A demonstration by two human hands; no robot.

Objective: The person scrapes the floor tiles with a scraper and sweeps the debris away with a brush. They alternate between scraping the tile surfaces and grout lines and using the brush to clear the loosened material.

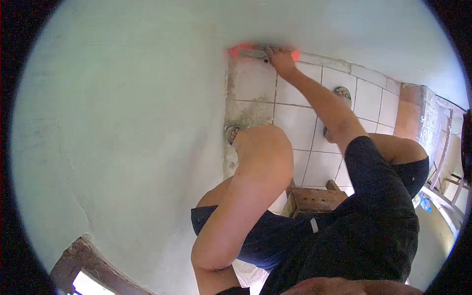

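My right hand is closed around a long, flat grey tool, which looks like a trowel. The tool lies along the foot of the wall, where the wall meets the tiled floor. A dark round hole, perhaps the end of its handle, shows just below my fingers. Bright red patches show at both sides of the tool; I cannot tell whether they are light or paint. My left arm is bent along my left leg, and its hand cannot be made out. Near the left wall, a sandalled foot rests on the floor.
Pale green walls rise on the left and ahead. White tiles are stained grey near the corner. Beneath me is a wooden stool. My other sandalled foot is to the right, with a brick-coloured ledge beyond.
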